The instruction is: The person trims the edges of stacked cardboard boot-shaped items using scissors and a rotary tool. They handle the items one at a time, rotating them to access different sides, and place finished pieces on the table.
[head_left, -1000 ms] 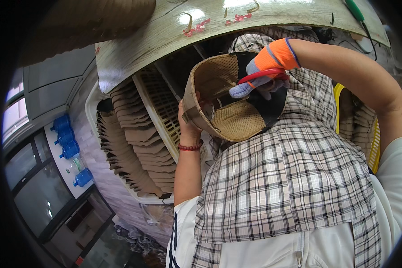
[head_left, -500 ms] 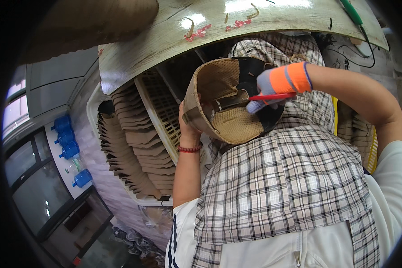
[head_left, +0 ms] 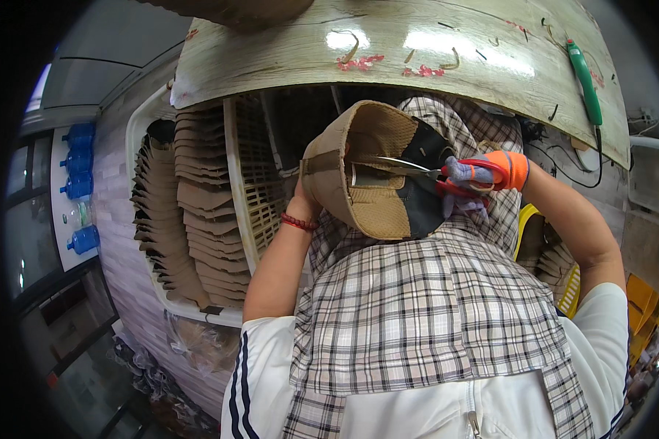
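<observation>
At far left, stacks of tan cap pieces (head_left: pixel 190 212) fill a white crate (head_left: pixel 140 139). My left hand (head_left: pixel 300 201) grips the rim of a tan cap (head_left: pixel 366 172) held over my checked apron (head_left: pixel 425 307). My gloved right hand (head_left: pixel 483 179) is closed around red scissors (head_left: pixel 425 172), blades inside the cap.

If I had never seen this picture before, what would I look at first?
Probably the tan mesh-backed cap in the middle, held up by the left hand with its inside showing. Right beside it, the right hand in a grey and orange glove pokes red-handled scissors into the cap. To the left, a big stack of tan cap pieces fills a white crate under the wooden table.
</observation>
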Tool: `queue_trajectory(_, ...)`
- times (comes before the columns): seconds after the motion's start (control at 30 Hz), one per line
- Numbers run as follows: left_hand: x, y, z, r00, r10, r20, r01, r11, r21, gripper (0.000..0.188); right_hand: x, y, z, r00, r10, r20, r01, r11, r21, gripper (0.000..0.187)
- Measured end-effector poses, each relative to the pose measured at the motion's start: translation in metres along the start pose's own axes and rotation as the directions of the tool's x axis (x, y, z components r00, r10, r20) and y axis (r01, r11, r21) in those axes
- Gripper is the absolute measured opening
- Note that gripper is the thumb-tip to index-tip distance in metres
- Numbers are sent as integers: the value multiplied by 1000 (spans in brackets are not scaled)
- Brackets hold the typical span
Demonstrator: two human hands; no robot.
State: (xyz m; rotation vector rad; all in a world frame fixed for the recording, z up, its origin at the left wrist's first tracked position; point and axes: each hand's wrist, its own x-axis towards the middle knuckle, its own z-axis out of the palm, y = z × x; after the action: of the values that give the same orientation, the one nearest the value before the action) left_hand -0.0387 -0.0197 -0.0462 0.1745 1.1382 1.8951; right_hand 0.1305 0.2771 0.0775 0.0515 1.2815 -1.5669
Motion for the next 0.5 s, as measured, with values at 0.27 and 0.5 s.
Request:
queue_trajectory(0.27,-11,3,0,993,-96,-67,85,986,-143,41,14,-31,-3,987,71,-142,-112,945,-308,87)
queue_trajectory(0.5,-27,30,28,1000,22,-6,-22,1000,10,34,2,-23,11,916,203,-347,-291,930,-224,38)
